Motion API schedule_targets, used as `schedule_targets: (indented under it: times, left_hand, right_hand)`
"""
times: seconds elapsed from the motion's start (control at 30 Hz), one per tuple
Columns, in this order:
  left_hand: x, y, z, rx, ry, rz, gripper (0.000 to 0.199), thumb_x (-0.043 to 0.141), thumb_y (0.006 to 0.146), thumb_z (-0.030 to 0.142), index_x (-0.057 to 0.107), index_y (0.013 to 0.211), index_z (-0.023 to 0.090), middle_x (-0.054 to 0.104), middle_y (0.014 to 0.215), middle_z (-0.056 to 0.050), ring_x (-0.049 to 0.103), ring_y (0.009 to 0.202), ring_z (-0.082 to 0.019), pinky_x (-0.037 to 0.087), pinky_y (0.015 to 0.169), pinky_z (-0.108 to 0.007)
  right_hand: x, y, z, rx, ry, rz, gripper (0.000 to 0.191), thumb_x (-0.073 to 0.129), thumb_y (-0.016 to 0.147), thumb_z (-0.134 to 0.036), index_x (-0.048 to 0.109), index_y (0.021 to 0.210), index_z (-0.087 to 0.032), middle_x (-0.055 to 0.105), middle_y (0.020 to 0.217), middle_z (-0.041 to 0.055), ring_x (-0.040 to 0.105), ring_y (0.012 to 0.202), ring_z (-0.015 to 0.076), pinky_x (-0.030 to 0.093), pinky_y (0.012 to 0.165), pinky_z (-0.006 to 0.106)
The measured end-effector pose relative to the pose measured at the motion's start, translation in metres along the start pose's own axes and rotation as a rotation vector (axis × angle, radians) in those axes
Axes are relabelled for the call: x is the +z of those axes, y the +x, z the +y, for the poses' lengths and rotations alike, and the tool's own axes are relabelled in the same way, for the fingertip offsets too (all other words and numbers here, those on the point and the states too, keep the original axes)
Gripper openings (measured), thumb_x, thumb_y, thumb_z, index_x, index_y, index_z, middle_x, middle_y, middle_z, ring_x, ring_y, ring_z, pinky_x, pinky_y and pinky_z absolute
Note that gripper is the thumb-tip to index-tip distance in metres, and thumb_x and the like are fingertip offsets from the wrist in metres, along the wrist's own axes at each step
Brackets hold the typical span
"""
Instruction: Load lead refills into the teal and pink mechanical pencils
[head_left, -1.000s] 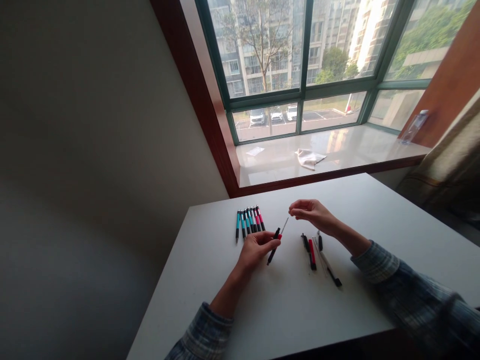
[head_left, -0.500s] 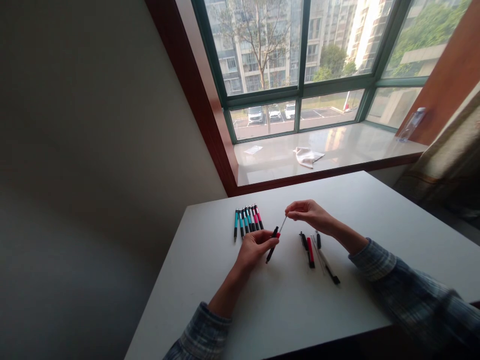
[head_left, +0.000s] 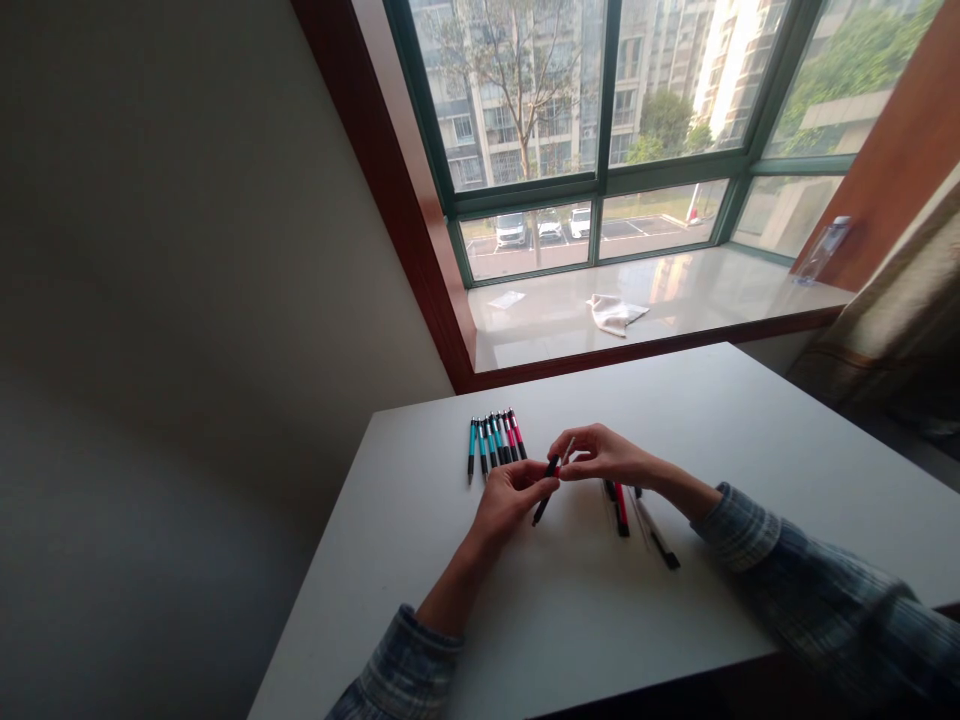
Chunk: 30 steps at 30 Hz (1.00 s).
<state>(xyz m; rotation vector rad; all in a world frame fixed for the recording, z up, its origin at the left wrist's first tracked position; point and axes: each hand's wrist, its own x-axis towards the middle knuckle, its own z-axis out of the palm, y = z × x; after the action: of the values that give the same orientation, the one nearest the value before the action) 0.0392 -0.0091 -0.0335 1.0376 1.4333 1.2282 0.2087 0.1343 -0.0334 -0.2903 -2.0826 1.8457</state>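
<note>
My left hand (head_left: 514, 497) pinches black and red pen parts (head_left: 541, 508), tilted above the white table. Close against its fingertips, my right hand (head_left: 600, 454) is closed on a thin pale refill (head_left: 569, 450) that points up from the pen parts. Where the refill's lower end sits is hidden by the fingers. Several turquoise, white and red pens (head_left: 482, 446) lie in a row behind my left hand. Right of it lie a red pen barrel (head_left: 621, 508) with black parts and a white pen barrel (head_left: 658, 535) with a black end, partly behind my right hand.
The white table (head_left: 600, 620) reaches the window sill (head_left: 690, 290). On the sill are a crumpled cloth (head_left: 615, 313), a small white sheet (head_left: 507, 299) and a clear bottle (head_left: 823, 250). A curtain (head_left: 877, 310) hangs at the right.
My right hand has moved down and left, so its fingers now meet those of my left hand at the pen parts. My left hand has stayed in place.
</note>
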Motion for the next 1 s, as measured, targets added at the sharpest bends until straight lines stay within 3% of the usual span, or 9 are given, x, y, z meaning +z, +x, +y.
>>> schedule_targets:
  times: [0.17,0.27,0.37,0.5,0.6,0.73,0.83,1.0]
  left_hand:
    - [0.002,-0.001,0.002,0.018,-0.009,-0.009,0.032,0.085,0.075,0.04,0.08,0.098,0.018,0.076,0.087,-0.008,0.067,0.076,-0.02,0.052,0.072,-0.032]
    - [0.001,-0.004,0.002,0.02,-0.021,0.007,0.033,0.086,0.075,0.037,0.079,0.101,0.019,0.076,0.089,-0.008,0.069,0.08,-0.021,0.054,0.075,-0.033]
    - [-0.004,-0.006,0.002,0.073,-0.024,0.08,0.026,0.084,0.077,0.036,0.079,0.096,0.02,0.076,0.091,-0.008,0.068,0.084,-0.022,0.053,0.075,-0.033]
    - [-0.012,-0.005,0.002,0.234,0.148,0.302,0.015,0.081,0.08,0.034,0.081,0.091,0.023,0.076,0.096,-0.007,0.064,0.085,-0.022,0.049,0.078,-0.032]
    - [-0.015,-0.004,0.003,0.322,0.288,0.422,0.01,0.08,0.081,0.028,0.082,0.09,0.027,0.076,0.095,-0.004,0.062,0.088,-0.023,0.045,0.084,-0.033]
    - [-0.016,-0.003,0.002,0.374,0.374,0.459,0.011,0.08,0.08,0.025,0.082,0.09,0.03,0.076,0.097,-0.003,0.061,0.097,-0.027,0.043,0.091,-0.036]
    - [-0.016,-0.003,0.0,0.404,0.484,0.48,0.011,0.078,0.082,0.024,0.081,0.091,0.03,0.077,0.098,-0.003,0.06,0.097,-0.028,0.042,0.092,-0.038]
    - [-0.016,-0.003,0.0,0.452,0.634,0.509,0.013,0.074,0.085,0.021,0.078,0.094,0.028,0.077,0.098,-0.002,0.062,0.095,-0.027,0.044,0.09,-0.039]
  right_hand:
    - [0.004,0.002,-0.003,-0.016,0.05,0.077,0.036,0.084,0.077,-0.048,0.077,0.098,-0.02,0.076,0.106,0.0083,0.07,0.099,0.0251,0.055,0.091,0.042]
    - [-0.006,-0.001,-0.005,-0.029,0.223,0.196,0.034,0.081,0.081,-0.046,0.075,0.104,-0.022,0.074,0.118,0.0093,0.068,0.112,0.0263,0.052,0.099,0.043]
    - [-0.023,-0.005,-0.001,-0.021,0.349,0.33,0.037,0.079,0.084,-0.047,0.071,0.113,-0.024,0.074,0.116,0.0088,0.067,0.114,0.0253,0.051,0.101,0.043]
    - [-0.038,-0.006,0.008,-0.024,0.111,0.381,0.046,0.068,0.091,-0.052,0.07,0.127,-0.023,0.073,0.105,0.0074,0.067,0.097,0.0211,0.054,0.092,0.041]
    - [-0.039,-0.005,0.011,-0.04,-0.196,0.307,0.046,0.056,0.098,-0.053,0.071,0.13,-0.023,0.073,0.117,0.0091,0.065,0.094,0.0215,0.055,0.084,0.039]
    - [-0.033,-0.005,0.01,-0.092,-0.332,0.22,0.043,0.049,0.102,-0.047,0.068,0.134,-0.026,0.068,0.133,0.0096,0.065,0.105,0.0253,0.055,0.084,0.039]
    - [-0.03,-0.007,0.008,-0.099,-0.356,0.231,0.038,0.055,0.099,-0.042,0.067,0.13,-0.024,0.071,0.121,0.0105,0.066,0.102,0.0247,0.055,0.086,0.041]
    - [-0.027,-0.009,0.003,-0.105,-0.336,0.299,0.021,0.068,0.09,-0.035,0.068,0.106,-0.021,0.07,0.102,0.0057,0.067,0.1,0.0231,0.055,0.092,0.042]
